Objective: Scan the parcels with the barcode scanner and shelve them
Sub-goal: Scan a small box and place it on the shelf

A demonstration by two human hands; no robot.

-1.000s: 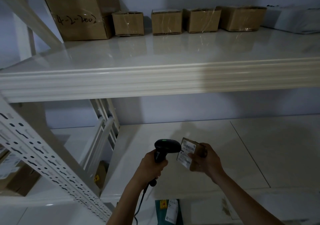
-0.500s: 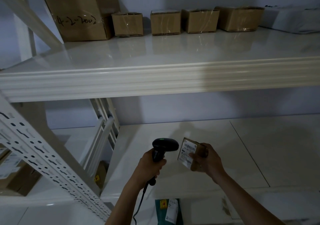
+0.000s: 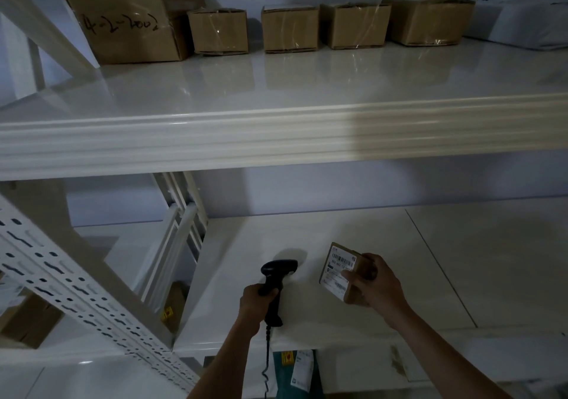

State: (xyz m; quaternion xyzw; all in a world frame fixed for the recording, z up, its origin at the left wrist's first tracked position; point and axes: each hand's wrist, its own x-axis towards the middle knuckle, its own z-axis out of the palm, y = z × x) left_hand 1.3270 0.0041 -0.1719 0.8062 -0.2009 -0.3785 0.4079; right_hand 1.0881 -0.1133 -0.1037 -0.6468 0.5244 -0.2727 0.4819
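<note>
My left hand grips the handle of a black corded barcode scanner, its head pointing right. My right hand holds a small brown parcel with a white barcode label facing up and left. Scanner head and parcel are apart, both above the lower white shelf. On the upper shelf stands a row of brown cardboard boxes, the largest at the left with handwriting on it.
A perforated white upright slants across the lower left. A grey soft parcel lies at the upper shelf's far right. Below the lower shelf's front edge show a green parcel with a white label and brown boxes.
The scanner has swung left, away from the parcel, and its green light is no longer visible. My right hand has shifted the parcel slightly right and tilted its label flatter.
</note>
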